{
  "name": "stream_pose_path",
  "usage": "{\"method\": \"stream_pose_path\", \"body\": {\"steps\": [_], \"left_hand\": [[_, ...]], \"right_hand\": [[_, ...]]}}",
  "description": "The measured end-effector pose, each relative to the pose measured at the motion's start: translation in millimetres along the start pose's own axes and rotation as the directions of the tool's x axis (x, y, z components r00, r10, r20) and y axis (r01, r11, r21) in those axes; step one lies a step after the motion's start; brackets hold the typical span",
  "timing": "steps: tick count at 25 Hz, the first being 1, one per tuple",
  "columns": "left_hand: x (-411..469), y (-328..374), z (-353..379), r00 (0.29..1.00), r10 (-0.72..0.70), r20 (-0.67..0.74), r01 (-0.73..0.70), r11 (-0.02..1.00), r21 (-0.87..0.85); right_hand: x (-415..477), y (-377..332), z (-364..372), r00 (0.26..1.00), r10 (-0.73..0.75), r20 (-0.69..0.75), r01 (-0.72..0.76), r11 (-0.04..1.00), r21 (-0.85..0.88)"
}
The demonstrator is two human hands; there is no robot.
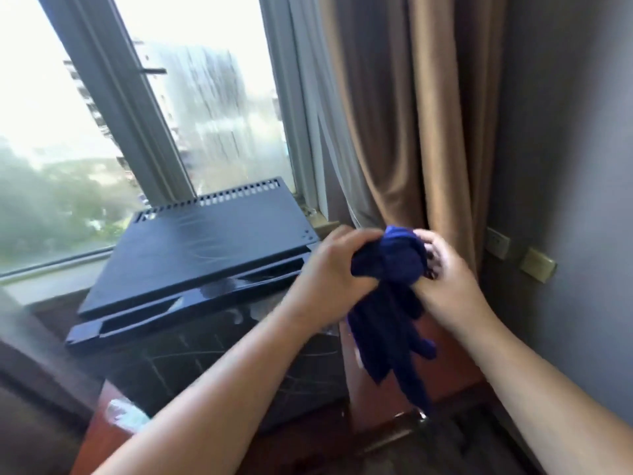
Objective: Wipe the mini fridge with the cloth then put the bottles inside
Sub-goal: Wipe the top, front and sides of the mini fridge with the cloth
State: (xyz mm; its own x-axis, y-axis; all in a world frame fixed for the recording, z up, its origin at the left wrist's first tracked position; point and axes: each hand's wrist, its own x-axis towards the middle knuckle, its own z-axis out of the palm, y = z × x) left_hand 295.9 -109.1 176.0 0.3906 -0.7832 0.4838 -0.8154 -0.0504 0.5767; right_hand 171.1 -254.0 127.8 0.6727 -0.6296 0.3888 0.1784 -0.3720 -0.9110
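Gripping a dark blue soft fabric cloth (394, 323) from both sides, the left grip (337, 265) and the right grip (448, 272) have their fingers curled round its bunched top, and the loose end hangs below them. Holding it in the air this way looks like gathering it into a wad for wiping, so I judge the wiping step is in hand and not finished.

The black box-shaped mini fridge (205, 255) sits just left of and below the left grip, its door closed and its flat vented top facing up within easy reach. It stands on a reddish-brown wooden bench (459, 371), part of which shows below the right grip. No bottles can be made out. A pale blurred object (126, 414) lies on the bench far below and left of the grips, too smeared to name.

Beyond the grips hangs a brown pleated curtain (411, 114), with a large glass window (85, 97) to their upper left and wall sockets (498, 243) just right of the right grip.

No brand, label or writing is readable anywhere.
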Motion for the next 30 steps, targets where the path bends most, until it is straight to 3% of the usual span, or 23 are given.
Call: {"method": "stream_pose_path", "body": {"steps": [3,5,6,8,10,13,17,21,24,30], "left_hand": [[28,1,-78,0.984,0.092,-0.151,-0.076,0.991,0.113],[37,-26,-122,0.972,0.094,-0.217,-0.051,0.980,0.192],[38,-46,-139,0.981,0.064,-0.181,-0.018,0.969,0.248],[28,-85,-167,0.993,-0.094,0.072,0.052,0.895,0.443],[12,-115,-190,0.901,-0.310,0.304,0.115,0.847,0.520],[10,-129,-203,0.895,-0.225,0.386,0.092,0.938,0.334],[13,-140,-169,0.829,-0.193,0.524,-0.049,0.910,0.412],[31,-168,-151,0.873,-0.118,0.473,-0.094,0.911,0.401],[61,-191,-157,0.869,-0.080,0.488,-0.110,0.931,0.349],[128,-246,-152,0.907,-0.223,0.359,0.053,0.903,0.427]], "right_hand": [[31,-54,46,0.985,-0.160,-0.064,0.164,0.984,0.064],[52,-73,80,0.975,-0.222,-0.011,0.222,0.975,-0.024],[61,-75,94,0.975,-0.203,0.085,0.214,0.964,-0.157],[67,-73,119,0.951,-0.021,0.309,0.189,0.831,-0.523],[71,-69,137,0.917,0.092,0.388,0.202,0.732,-0.651],[88,-70,148,0.875,0.183,0.449,0.195,0.715,-0.671],[99,-53,166,0.775,0.377,0.507,0.284,0.510,-0.812],[120,-43,173,0.768,0.364,0.528,0.297,0.527,-0.796],[152,-30,180,0.768,0.318,0.556,0.292,0.599,-0.746],[251,19,209,0.784,0.256,0.565,0.251,0.702,-0.667]]}}
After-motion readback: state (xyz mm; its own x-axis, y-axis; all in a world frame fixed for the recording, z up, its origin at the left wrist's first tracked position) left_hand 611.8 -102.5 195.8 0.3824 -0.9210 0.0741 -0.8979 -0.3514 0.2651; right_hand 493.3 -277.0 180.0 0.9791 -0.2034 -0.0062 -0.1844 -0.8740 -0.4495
